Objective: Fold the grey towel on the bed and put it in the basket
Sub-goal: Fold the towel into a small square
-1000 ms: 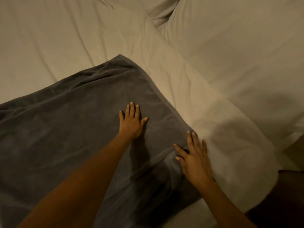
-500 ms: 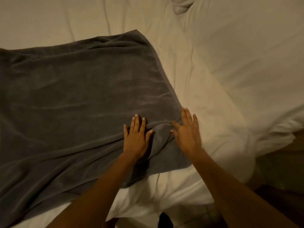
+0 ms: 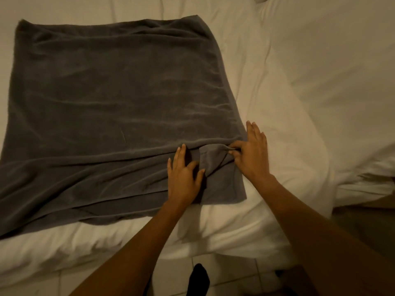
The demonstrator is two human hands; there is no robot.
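Bare forearms, no sleeves; one dark sock (image 3: pixel 197 278) below.

My grey towel (image 3: pixel 119 99) runs off the picture's left edge. My left hand (image 3: pixel 183 178) covers some of it — a bunched flap hides more. My black foot (image 3: pixel 198 278) gets cut off below.

Single head-worn wide-angle view, looking forward and steeply down from the near edge of the bed (image 3: pixel 299 60). The two forearms are entering from the bottom of the frame, with the floor tiles (image 3: pixel 235 272) showing directly beneath. The grey towel (image 3: pixel 119 99) is filling the left and centre at close range; no second view is overlapping it.
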